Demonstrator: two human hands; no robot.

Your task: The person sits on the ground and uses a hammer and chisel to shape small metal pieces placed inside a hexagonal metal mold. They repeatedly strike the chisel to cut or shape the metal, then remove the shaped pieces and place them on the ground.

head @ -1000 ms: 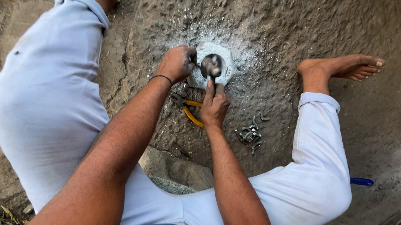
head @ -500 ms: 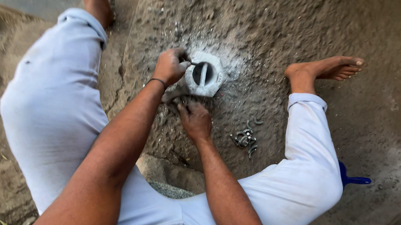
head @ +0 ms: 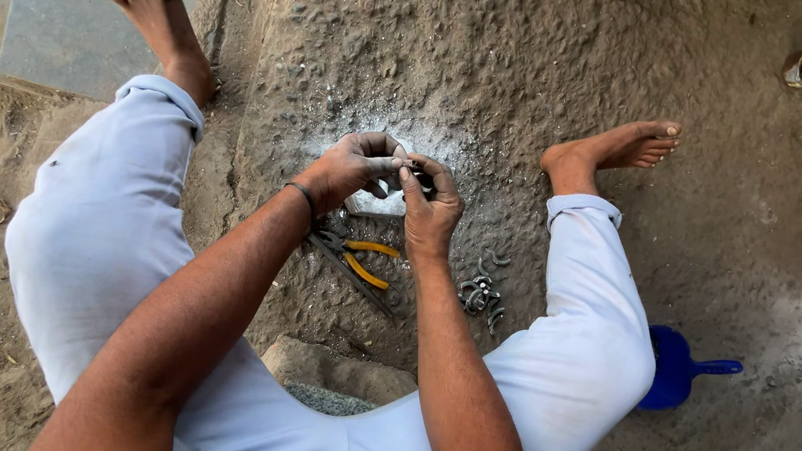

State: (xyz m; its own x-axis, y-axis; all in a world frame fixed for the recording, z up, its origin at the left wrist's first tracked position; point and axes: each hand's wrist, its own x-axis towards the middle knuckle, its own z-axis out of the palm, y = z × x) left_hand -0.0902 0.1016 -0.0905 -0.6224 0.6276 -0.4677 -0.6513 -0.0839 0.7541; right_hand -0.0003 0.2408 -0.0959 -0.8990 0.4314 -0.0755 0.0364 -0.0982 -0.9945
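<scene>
Together, left hand (head: 357, 168) and right hand (head: 431, 205) pinch a small dark piece (head: 416, 170), yellow-handled pliers (head: 357, 261) below.

Tools and scrap crowded the ground between the knees

Yellow-handled pliers (head: 356, 263) lay at 6 o'clock of the hands, a heap of metal rings (head: 481, 293) at 5; rough ground toward 12 o'clock lay open, both legs walling 3 and 9.
</scene>
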